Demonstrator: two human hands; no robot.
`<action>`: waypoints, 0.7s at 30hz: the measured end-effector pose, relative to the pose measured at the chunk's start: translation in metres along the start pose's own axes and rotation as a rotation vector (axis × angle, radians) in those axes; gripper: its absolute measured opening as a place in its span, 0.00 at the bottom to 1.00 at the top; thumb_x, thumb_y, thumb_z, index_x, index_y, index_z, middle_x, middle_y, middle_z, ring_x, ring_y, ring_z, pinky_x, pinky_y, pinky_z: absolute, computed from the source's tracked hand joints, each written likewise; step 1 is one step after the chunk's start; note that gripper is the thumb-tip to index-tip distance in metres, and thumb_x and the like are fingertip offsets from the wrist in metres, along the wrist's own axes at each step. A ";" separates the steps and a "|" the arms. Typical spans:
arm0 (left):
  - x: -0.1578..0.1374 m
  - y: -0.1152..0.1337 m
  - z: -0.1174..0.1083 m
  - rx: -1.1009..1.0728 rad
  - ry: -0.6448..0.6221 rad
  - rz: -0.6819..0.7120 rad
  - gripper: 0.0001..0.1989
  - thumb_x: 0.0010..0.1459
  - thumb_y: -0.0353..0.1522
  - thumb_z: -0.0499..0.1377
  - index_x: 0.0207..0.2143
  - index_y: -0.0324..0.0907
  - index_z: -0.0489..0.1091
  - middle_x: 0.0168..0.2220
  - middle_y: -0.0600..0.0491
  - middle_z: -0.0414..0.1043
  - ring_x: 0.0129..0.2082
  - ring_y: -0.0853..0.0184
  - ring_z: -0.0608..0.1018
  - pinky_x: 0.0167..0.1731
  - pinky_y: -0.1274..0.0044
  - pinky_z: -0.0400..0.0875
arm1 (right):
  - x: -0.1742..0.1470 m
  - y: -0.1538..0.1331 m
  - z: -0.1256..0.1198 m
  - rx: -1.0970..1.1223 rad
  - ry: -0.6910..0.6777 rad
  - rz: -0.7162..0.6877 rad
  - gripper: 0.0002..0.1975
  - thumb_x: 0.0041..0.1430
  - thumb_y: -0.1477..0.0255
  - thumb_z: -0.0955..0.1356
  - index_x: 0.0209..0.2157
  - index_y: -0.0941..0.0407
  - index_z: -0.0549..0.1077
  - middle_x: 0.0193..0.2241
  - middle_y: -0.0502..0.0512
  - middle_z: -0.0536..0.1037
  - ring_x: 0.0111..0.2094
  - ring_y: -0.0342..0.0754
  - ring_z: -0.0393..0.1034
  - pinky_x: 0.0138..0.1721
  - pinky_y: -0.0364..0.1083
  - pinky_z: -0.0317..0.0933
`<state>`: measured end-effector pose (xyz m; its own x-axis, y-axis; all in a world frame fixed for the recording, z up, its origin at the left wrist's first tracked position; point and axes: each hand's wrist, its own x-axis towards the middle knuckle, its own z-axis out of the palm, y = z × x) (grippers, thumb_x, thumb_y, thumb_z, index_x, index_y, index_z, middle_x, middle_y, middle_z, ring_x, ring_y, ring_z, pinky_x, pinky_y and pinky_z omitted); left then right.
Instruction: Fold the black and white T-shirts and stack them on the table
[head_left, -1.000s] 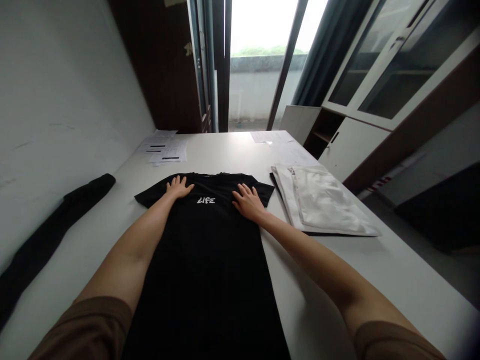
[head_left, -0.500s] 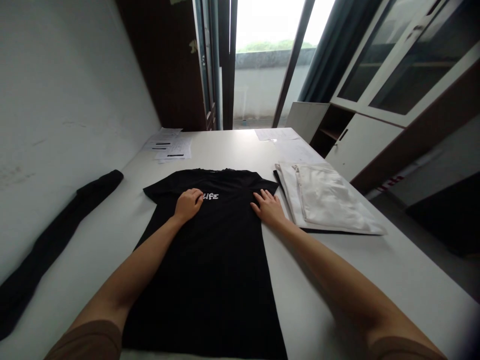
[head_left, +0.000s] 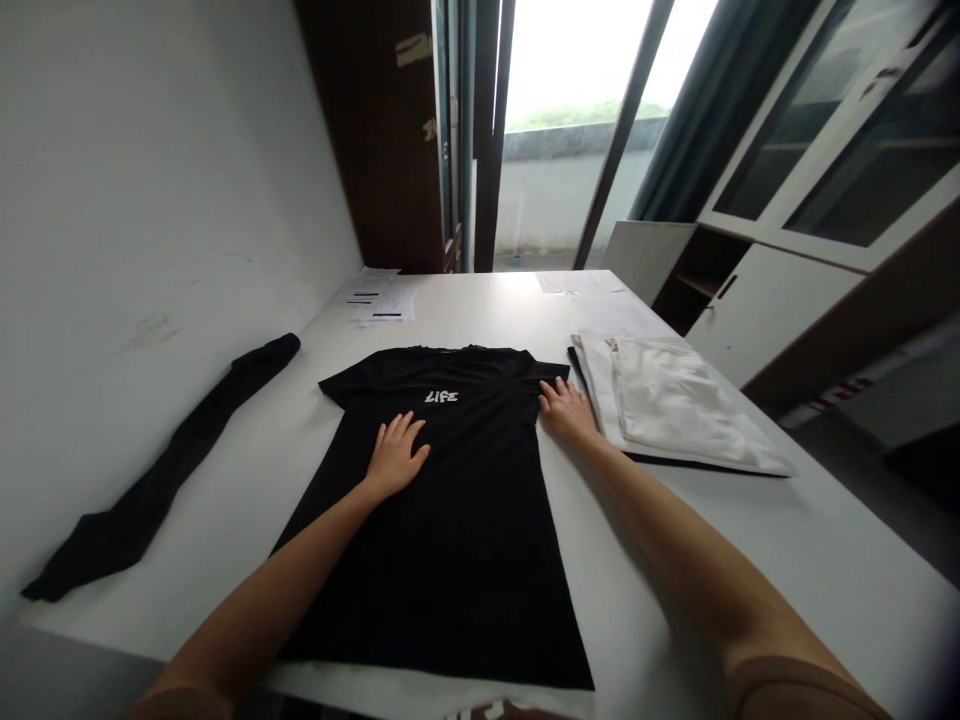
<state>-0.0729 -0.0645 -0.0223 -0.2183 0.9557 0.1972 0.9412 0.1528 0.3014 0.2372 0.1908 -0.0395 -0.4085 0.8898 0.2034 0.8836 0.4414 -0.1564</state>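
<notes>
A black T-shirt (head_left: 450,540) with a small white print on its chest lies spread on the white table, its collar at the far side and its hem toward me. My left hand (head_left: 397,455) rests flat on the shirt just below the print, fingers spread. At the shirt's right edge, by the underside of the right sleeve, my right hand (head_left: 568,408) lies with its fingers extended; the fingertips touch the black cloth while the palm is over the table. Neither hand grips anything.
A stack of folded white garments (head_left: 675,395) with a black layer beneath lies to the right. On the left, a long black folded cloth (head_left: 172,460) lies near the wall. Paper sheets (head_left: 382,300) sit at the table's far left, more papers (head_left: 585,285) at the far right.
My left hand has slid off the print toward me, and its fingers have spread. My right hand has moved out to the shirt's right edge near the sleeve. The view has shifted left.
</notes>
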 end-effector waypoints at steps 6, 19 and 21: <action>0.024 -0.046 -0.041 0.003 0.336 -0.203 0.17 0.66 0.37 0.54 0.54 0.45 0.72 0.56 0.45 0.72 0.57 0.55 0.73 0.60 0.63 0.66 | 0.006 0.005 -0.005 0.132 0.090 0.000 0.25 0.71 0.62 0.57 0.59 0.57 0.74 0.64 0.63 0.67 0.66 0.59 0.58 0.64 0.57 0.53; 0.088 -0.152 -0.069 0.073 0.067 -0.610 0.22 0.59 0.38 0.60 0.56 0.47 0.72 0.53 0.46 0.78 0.52 0.51 0.79 0.49 0.67 0.72 | -0.003 -0.027 -0.014 0.228 0.191 -0.198 0.20 0.70 0.63 0.62 0.54 0.55 0.77 0.62 0.60 0.70 0.66 0.59 0.56 0.65 0.59 0.52; 0.093 -0.154 -0.071 0.066 0.097 -0.566 0.20 0.61 0.35 0.57 0.55 0.49 0.73 0.53 0.49 0.78 0.52 0.54 0.79 0.50 0.69 0.71 | -0.001 -0.024 -0.012 0.256 0.181 -0.190 0.19 0.70 0.63 0.61 0.53 0.54 0.77 0.61 0.60 0.71 0.64 0.58 0.59 0.64 0.58 0.54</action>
<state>-0.2568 -0.0173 0.0155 -0.7125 0.6934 0.1078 0.6841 0.6521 0.3268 0.2196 0.1781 -0.0243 -0.4924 0.7643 0.4164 0.7006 0.6319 -0.3314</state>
